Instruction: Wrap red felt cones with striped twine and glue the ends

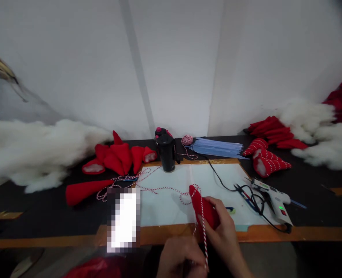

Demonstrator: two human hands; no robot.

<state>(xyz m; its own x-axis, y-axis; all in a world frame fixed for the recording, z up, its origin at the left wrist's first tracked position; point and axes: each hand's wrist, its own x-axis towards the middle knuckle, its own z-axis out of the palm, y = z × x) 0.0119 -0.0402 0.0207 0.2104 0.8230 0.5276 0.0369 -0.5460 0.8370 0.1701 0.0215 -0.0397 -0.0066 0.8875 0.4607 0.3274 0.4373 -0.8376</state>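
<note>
Your right hand (224, 224) grips a red cone (209, 211) between thumb and fingers, tip pointing to the far side, above the near right part of the white sheet (165, 214); your left hand (181, 256), blurred at the near edge, is curled with its fingers pinching the red-and-white cord (204, 235), which runs taut up to the cone's tip; more cord trails left across the sheet in loose loops. Just right of your right hand lies a small yellow-green item (231, 210); farther right, a white glue gun (271, 195) rests beside dark-tipped pliers (248, 200). On the far side a black bottle (167, 156) stands upright, with a cord ball (187, 139) and pale glue sticks (217, 147) to its right; cord-wrapped cones (271, 162) lie far right on the black tabletop (40, 218); plain red cones (115, 157) cluster far left, beside white stuffing (40, 150).
</note>
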